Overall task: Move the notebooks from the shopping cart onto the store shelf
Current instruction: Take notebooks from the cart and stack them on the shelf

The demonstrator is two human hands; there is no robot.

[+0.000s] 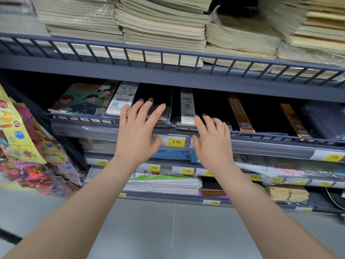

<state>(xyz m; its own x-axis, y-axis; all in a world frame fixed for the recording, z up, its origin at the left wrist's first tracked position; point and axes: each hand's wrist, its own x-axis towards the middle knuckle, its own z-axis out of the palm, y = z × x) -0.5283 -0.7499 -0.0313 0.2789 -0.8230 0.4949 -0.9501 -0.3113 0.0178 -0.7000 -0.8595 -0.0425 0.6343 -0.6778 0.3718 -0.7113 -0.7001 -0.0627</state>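
Note:
Both of my hands reach toward the middle store shelf (270, 136), whose low wire rail runs along its front. My left hand (139, 131) has its fingers spread straight over a stack of black wrapped notebooks (158, 101). My right hand (212, 141) is beside it with fingers straight, in front of a black notebook with a white "25K" label band (187, 107). Neither hand holds anything. The shopping cart is not in view.
The upper shelf (168, 71) carries tall stacks of cream notebooks (164, 30). Illustrated notebooks (84, 99) lie left of the black ones, and black ones with gold bands (240, 113) to the right. Lower shelves hold paper goods behind yellow price tags (176, 142). Colourful packets (24, 143) hang at left.

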